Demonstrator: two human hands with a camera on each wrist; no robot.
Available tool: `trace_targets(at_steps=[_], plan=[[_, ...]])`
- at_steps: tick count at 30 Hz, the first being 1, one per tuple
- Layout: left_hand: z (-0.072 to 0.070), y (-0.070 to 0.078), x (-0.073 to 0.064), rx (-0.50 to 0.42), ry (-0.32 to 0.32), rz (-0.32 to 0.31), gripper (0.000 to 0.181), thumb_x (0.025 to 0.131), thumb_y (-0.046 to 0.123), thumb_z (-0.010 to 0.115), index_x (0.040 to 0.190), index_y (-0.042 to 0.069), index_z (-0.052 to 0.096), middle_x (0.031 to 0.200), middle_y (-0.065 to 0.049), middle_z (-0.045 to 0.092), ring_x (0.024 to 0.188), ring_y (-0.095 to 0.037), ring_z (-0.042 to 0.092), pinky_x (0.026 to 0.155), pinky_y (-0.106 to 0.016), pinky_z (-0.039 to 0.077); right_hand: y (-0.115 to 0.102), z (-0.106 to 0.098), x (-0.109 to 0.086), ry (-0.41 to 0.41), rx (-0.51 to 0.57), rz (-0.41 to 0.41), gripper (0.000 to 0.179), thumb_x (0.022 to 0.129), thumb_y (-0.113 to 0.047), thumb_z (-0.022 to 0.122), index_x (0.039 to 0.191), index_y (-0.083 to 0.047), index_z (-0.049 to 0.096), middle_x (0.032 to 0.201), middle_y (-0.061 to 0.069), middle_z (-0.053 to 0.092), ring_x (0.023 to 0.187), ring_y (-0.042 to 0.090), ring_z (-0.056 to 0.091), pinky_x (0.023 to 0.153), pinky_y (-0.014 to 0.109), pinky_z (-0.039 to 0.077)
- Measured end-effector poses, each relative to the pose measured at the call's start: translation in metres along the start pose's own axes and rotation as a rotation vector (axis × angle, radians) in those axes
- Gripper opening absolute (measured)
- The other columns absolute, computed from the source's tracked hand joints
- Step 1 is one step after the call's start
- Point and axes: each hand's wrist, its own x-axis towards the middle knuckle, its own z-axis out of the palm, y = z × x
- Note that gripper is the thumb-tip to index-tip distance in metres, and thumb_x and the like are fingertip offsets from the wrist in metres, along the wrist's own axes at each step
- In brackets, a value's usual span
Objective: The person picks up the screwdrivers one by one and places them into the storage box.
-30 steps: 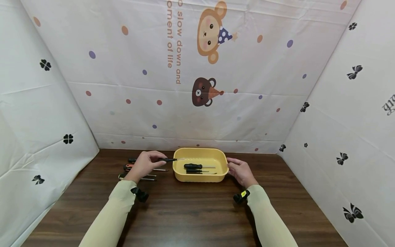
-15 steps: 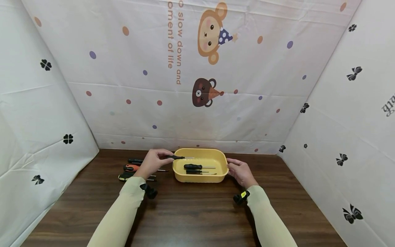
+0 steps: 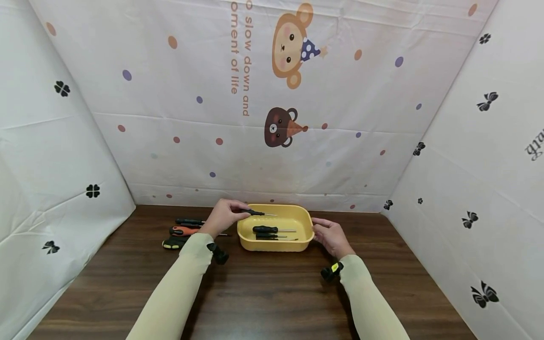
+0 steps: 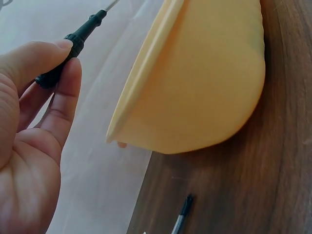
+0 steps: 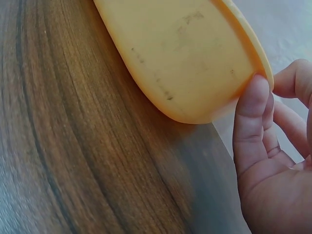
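Observation:
My left hand (image 3: 223, 217) pinches a black-handled screwdriver (image 3: 256, 212) between thumb and fingers, over the back left rim of a yellow plastic tub (image 3: 276, 246). Its thin shaft points right, above the tub's inside. In the left wrist view the thumb lies along the dark handle (image 4: 88, 28), beside the tub's outer wall (image 4: 204, 87). On the tub's floor lie black screwdrivers (image 3: 265, 229), tips to the right. At the tub's right end my right hand (image 3: 333, 238) pinches the rim, its thumb (image 5: 253, 97) against the outer wall and fingers behind.
Left of the tub, several screwdrivers lie on the dark wooden table (image 3: 272, 293): one black (image 3: 187, 221), one orange and black (image 3: 180, 231), one black and yellow (image 3: 173, 242), partly behind my left arm. A printed white cloth (image 3: 191, 156) hangs behind the table and along both sides.
My left hand has carried the screwdriver rightward and slightly back, from beside the tub to over its inside. The right hand and the tub have stayed in place.

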Motion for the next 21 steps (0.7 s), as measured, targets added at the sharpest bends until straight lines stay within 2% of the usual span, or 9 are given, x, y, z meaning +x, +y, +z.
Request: trace_targets(at_steps=[7,12,16,21], plan=[[0.006,0.002,0.009,0.01,-0.012,-0.037,0.015,0.089,0.022,0.083,0.104,0.022,0.083,0.12,-0.005,0.074,0.106,-0.021,0.07,0.084,-0.036,0.061,-0.005,0.0,-0.003,-0.014,-0.021,-0.007,0.045,0.096,0.003,0.063,0.14,0.009,0.057,0.108,0.015,0.076,0.077,0.013,0.072,0.07,0.026,0.061],[0.009,0.001,0.012,0.026,-0.005,-0.055,0.014,0.088,0.021,0.083,0.102,0.021,0.083,0.116,-0.004,0.075,0.104,-0.02,0.07,0.083,-0.035,0.061,-0.006,-0.001,-0.002,-0.032,-0.037,0.01,0.045,0.098,-0.001,0.065,0.141,0.007,0.056,0.119,0.02,0.073,0.081,0.014,0.074,0.073,0.027,0.062],[0.012,-0.001,0.02,0.041,-0.01,-0.084,0.013,0.086,0.022,0.085,0.099,0.023,0.084,0.111,-0.002,0.077,0.1,-0.018,0.07,0.081,-0.034,0.061,-0.005,-0.003,-0.001,-0.045,-0.052,0.024,0.046,0.097,-0.004,0.069,0.141,0.005,0.058,0.129,0.023,0.069,0.082,0.014,0.073,0.074,0.028,0.062],[0.015,-0.001,0.028,0.062,-0.024,-0.124,0.012,0.085,0.022,0.086,0.097,0.025,0.084,0.111,-0.002,0.077,0.1,-0.019,0.07,0.08,-0.034,0.06,-0.005,-0.004,-0.001,-0.05,-0.073,0.026,0.047,0.096,-0.005,0.07,0.141,0.004,0.058,0.133,0.026,0.065,0.082,0.013,0.072,0.077,0.029,0.062]])
